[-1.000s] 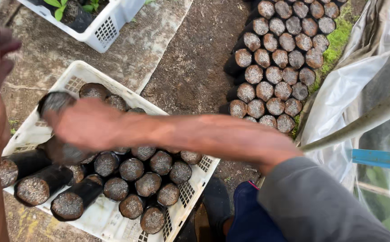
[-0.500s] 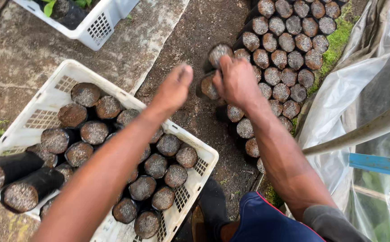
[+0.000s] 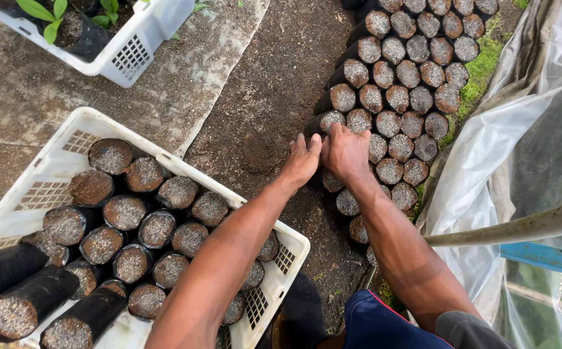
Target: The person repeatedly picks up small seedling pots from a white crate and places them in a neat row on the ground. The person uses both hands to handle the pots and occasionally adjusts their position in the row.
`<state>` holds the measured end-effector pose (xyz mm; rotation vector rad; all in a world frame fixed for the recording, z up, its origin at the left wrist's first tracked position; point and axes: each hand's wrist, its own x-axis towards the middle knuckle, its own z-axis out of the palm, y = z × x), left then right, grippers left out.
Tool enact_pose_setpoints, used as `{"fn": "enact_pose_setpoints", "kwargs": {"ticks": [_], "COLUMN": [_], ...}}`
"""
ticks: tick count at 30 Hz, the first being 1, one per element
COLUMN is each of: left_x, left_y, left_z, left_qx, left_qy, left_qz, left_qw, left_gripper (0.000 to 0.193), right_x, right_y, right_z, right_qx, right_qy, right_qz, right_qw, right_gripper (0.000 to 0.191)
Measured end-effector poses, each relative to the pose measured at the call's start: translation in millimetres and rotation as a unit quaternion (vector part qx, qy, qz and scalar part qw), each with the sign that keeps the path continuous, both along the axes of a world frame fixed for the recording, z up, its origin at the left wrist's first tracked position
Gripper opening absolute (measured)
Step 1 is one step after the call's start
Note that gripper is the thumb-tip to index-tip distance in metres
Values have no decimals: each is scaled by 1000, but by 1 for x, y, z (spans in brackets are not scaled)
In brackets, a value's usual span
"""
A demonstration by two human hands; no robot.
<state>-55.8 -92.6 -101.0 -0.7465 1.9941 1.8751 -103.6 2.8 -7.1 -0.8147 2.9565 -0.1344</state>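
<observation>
left hand [image 3: 301,161] cupped on a soil bag, mostly hidden | right hand [image 3: 347,154] beside it, gripping same bag | bag rows [image 3: 410,77] just beyond fingers | white crate [image 3: 67,139] behind left forearm

Soft even daylight, faint shadows, sharp focus, slight wide-angle edge distortion

1. We see no labels, signs or screens.
2. We count as packages the black plastic nursery bags filled with soil [image 3: 384,84], which stand upright in tight rows on the ground at upper right.
3. More black soil-filled bags [image 3: 158,229] sit packed in the white slotted plastic crate [image 3: 67,139] at lower left, with a few lying on their sides.
</observation>
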Motion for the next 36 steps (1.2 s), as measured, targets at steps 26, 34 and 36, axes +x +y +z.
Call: {"fn": "enact_pose_setpoints", "kwargs": {"ticks": [26,34,36], "left_x": [360,401,388], "left_y": [-322,-315,-311], "left_z": [185,171,183], "left_qx": [-268,-209,-139], "left_qy": [153,168,142], "left_qz": [358,383,418], "left_qw": [881,884,887], "left_gripper": [45,29,34], "right_x": [270,331,332], "right_y": [-284,-315,-308], "right_z": [101,49,43], "right_qx": [-127,-31,-112], "right_qy": [-111,-130,-128], "right_qz": [663,735,725], "right_qw": [729,664,667], "right_gripper": [37,11,11]}}
